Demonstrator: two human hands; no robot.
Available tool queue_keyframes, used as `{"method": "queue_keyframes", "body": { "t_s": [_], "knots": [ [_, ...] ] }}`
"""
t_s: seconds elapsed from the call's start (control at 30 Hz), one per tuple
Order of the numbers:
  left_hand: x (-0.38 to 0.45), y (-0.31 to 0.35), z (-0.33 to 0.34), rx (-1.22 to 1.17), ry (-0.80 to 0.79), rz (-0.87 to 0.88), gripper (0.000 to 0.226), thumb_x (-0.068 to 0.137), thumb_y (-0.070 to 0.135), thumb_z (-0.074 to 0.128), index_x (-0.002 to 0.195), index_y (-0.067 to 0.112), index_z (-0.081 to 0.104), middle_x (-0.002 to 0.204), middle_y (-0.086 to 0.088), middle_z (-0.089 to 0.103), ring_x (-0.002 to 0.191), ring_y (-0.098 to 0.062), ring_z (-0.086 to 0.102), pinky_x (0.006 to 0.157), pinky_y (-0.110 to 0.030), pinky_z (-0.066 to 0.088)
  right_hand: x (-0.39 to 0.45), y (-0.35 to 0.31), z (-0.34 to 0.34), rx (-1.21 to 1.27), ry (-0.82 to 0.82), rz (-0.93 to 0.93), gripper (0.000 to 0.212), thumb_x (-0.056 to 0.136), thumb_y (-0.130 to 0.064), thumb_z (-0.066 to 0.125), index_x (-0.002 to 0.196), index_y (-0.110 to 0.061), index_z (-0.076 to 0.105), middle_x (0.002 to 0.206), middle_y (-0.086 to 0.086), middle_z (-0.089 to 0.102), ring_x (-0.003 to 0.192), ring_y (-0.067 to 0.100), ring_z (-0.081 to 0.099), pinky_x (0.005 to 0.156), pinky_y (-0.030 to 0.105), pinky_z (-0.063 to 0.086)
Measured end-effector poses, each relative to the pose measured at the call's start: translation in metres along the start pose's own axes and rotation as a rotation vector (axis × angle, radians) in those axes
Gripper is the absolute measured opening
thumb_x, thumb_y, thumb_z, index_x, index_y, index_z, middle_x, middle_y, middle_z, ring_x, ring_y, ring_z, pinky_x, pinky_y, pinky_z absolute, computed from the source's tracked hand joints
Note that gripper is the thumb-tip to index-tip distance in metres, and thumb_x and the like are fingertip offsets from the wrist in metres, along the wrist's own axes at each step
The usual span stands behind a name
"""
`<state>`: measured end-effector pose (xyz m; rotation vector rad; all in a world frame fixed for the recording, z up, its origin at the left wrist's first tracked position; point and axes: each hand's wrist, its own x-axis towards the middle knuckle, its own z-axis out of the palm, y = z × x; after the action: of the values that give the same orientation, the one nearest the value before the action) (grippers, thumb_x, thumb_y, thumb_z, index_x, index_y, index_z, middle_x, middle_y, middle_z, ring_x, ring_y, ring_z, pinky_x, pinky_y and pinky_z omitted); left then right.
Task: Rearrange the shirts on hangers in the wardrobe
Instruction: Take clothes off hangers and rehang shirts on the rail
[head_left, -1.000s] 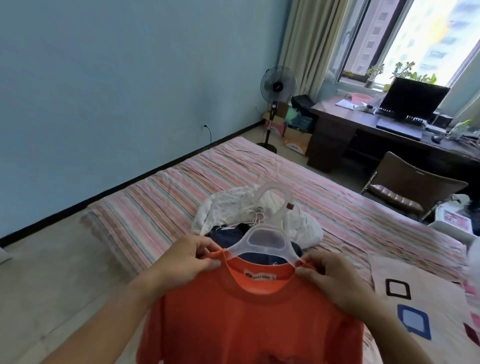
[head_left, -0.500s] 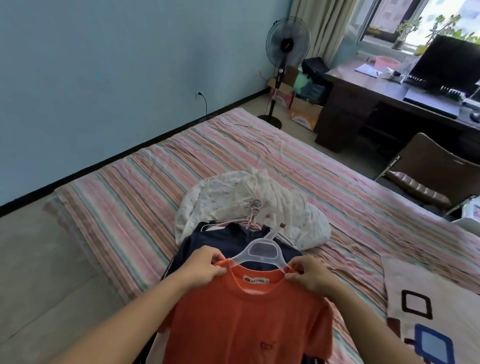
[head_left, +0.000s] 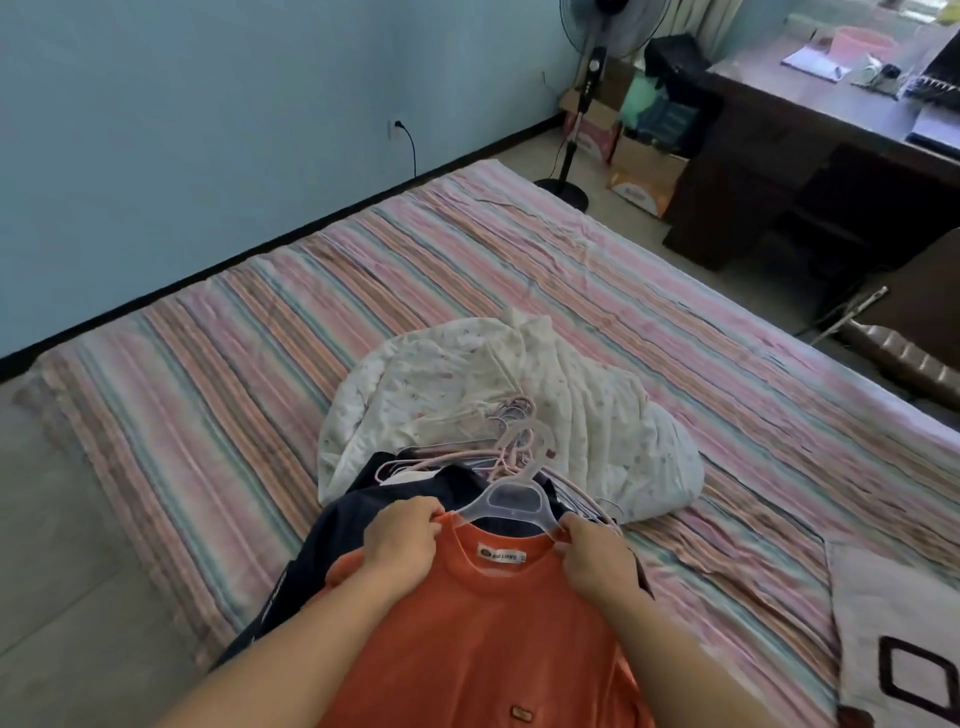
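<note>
At six o'clock, left hand (head_left: 400, 540) and right hand (head_left: 597, 558) pinch the orange T-shirt (head_left: 467, 634) shoulders on its clear hanger (head_left: 511, 501); next, likely carrying it wardrobeward.

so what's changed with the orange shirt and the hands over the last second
The orange shirt on its clear hanger has come down from mid-air onto the dark shirt on the bed. Left hand and right hand still pinch its shoulders as before; the clothes pile stayed put.
</note>
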<state>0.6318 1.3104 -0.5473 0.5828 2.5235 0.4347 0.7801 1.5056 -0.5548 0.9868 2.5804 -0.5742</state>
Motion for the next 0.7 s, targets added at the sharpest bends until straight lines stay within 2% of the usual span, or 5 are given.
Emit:
{"method": "queue_keyframes", "body": {
  "t_s": [0.1, 0.23, 0.4, 0.53, 0.7],
  "knots": [
    [0.013, -0.006, 0.023, -0.029, -0.039, 0.017, 0.043, 0.092, 0.029, 0.063, 0.134, 0.035, 0.052, 0.131, 0.003, 0.062, 0.120, -0.023, 0.058, 0.095, -0.036, 0.046, 0.020, 0.003, 0.020, 0.012, -0.004, 0.053, 0.005, 0.096, -0.026, 0.053, 0.096, -0.021, 0.055, 0.101, -0.002, 0.067, 0.102, 0.024, 0.062, 0.067, 0.034, 0.036],
    [0.010, -0.022, 0.053, 0.017, -0.120, 0.111, 0.080, 0.085, 0.034, 0.071, 0.153, 0.030, 0.027, 0.160, 0.001, 0.027, 0.141, -0.020, 0.037, 0.115, -0.033, 0.032, 0.038, 0.010, 0.034, 0.077, -0.005, 0.101, 0.006, 0.092, -0.029, 0.059, 0.095, -0.024, 0.059, 0.100, -0.003, 0.067, 0.099, 0.023, 0.062, 0.069, 0.034, 0.038],
    [0.000, -0.038, 0.072, -0.028, -0.241, 0.099, 0.091, 0.083, 0.029, 0.076, 0.155, 0.034, 0.020, 0.162, 0.012, -0.020, 0.146, -0.015, 0.026, 0.115, -0.030, 0.031, 0.038, 0.010, 0.037, 0.131, 0.015, 0.121, 0.011, 0.090, -0.030, 0.065, 0.097, -0.024, 0.059, 0.101, -0.004, 0.067, 0.098, 0.021, 0.061, 0.073, 0.033, 0.040],
    [-0.001, -0.025, 0.056, -0.079, -0.197, 0.076, 0.088, 0.085, 0.027, 0.073, 0.153, 0.040, 0.019, 0.165, 0.007, -0.005, 0.140, -0.021, 0.040, 0.109, -0.033, 0.040, 0.027, 0.004, 0.031, 0.225, 0.007, 0.115, 0.026, 0.087, -0.030, 0.068, 0.109, -0.021, 0.058, 0.107, -0.005, 0.063, 0.097, 0.018, 0.059, 0.075, 0.030, 0.040],
    [-0.017, -0.006, 0.015, -0.109, -0.121, 0.092, 0.079, 0.087, 0.026, 0.068, 0.154, 0.032, 0.025, 0.162, 0.002, 0.022, 0.143, -0.019, 0.034, 0.114, -0.035, 0.034, 0.005, -0.029, -0.005, 0.208, -0.039, 0.041, 0.022, 0.082, -0.022, 0.065, 0.103, -0.020, 0.058, 0.104, -0.004, 0.059, 0.086, 0.015, 0.056, 0.069, 0.030, 0.045]
  ]
}}
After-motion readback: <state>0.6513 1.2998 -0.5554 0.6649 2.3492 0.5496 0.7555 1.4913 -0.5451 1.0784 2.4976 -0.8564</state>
